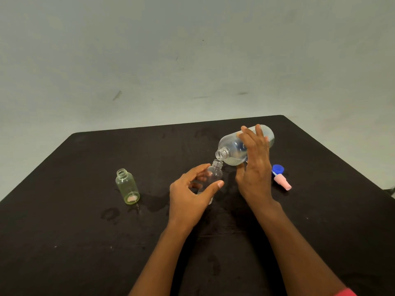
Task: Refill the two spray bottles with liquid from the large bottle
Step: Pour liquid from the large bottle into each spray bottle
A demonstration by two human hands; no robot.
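The left hand [190, 195] curls half open round the small clear spray bottle [214, 174], whose base is hidden behind the palm. The right hand [254, 167] grips the tilted large bottle [232, 148], fingers spread over it, its mouth just above the small neck; any stream is too faint to see. Leftward a green spray bottle [127, 186] stands uncapped. A pink spray head [283, 183] and blue cap [278, 168] lie beside the right hand.

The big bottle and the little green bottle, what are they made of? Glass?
The large bottle looks like clear, slightly cloudy plastic: the liquid inside shows through its wall. The green spray bottle is see-through with a yellow-green tint and a shiny surface; probably plastic too, though glass cannot be ruled out.
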